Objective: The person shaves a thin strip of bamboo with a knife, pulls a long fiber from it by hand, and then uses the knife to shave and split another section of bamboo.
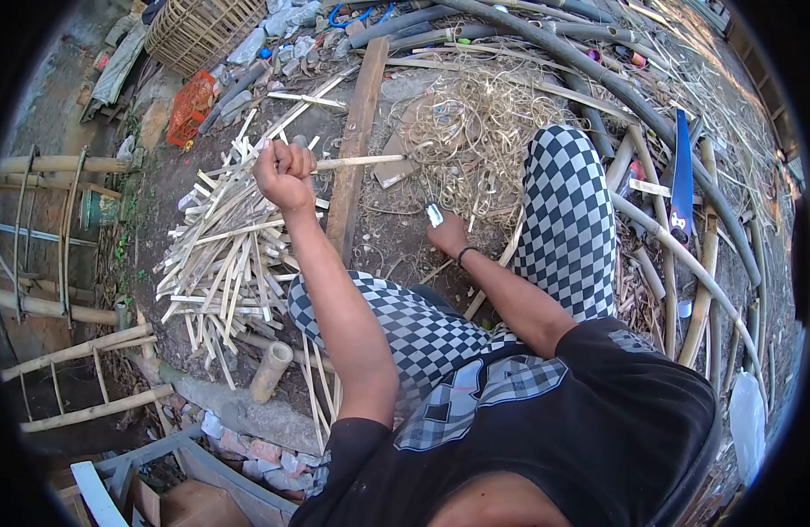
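My left hand is closed in a fist around a thin bamboo strip, which points to the right across the wooden plank. Below and left of that fist lies a large pile of split bamboo strips. My right hand, lower and further right, is closed on a small shiny object whose kind I cannot make out. Curly bamboo shavings spread over the ground beyond my right hand. A small flat wooden block lies near the strip's far end.
A blue-bladed saw and bamboo poles lie to the right. A bamboo tube stands by the pile. An orange plastic basket and a woven basket are at the upper left, ladder-like bamboo frames at the left.
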Demonstrator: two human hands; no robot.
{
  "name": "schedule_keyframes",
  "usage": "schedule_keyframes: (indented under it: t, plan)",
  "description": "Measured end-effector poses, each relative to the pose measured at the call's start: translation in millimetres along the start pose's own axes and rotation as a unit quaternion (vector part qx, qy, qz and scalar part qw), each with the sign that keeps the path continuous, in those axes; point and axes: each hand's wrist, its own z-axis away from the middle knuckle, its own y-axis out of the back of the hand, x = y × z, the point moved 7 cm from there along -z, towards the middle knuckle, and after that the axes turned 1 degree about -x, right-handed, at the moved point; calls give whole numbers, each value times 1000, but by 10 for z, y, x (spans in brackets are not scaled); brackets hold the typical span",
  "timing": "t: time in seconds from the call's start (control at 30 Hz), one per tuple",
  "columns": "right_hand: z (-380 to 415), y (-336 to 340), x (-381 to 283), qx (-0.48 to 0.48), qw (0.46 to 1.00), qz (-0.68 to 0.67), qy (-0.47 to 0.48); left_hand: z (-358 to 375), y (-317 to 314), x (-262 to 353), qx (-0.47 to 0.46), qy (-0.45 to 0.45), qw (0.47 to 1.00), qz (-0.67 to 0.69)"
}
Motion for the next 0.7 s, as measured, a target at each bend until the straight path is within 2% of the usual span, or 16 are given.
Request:
schedule_keyframes:
  t: [0.03,0.07,0.13,0.17,0.23,0.33,0.4,0.47,0.5,0.57,0.67,0.7]
  plan:
    - [-47,-47,-77,-39,999,6,-29,5,-7,0,-2,5,1000,-16]
    - [-49,-21,-162,-38,999,8,-29,9,-14,-7,-3,9,999,-31]
    - [86,201,-627,-55,998,-10,35,8,-6,-24,0,12,1000,-27]
    - [139,229,-732,-56,998,-8,33,7,-9,-22,1,13,1000,-26]
    - [217,267,-1020,-40,987,-46,149,-6,-4,-8,0,10,1000,-29]
    - [202,174,-843,-45,986,-49,149,-10,-8,23,-6,0,1000,-29]
    - [161,74,-484,-57,990,-36,123,-10,14,33,3,0,999,-33]
    - [115,-18,136,-19,999,9,-28,2,27,26,9,2,999,-36]
    - [64,-39,343,-18,999,8,-28,0,34,19,6,4,999,-34]
    - [-8,-109,775,-64,985,65,-148,-11,29,20,0,4,999,-33]
    - [34,-91,691,-69,980,89,-166,38,-56,36,-28,6,999,-29]
    - [57,-110,665,-31,982,52,-178,63,-108,74,-37,6,998,-41]
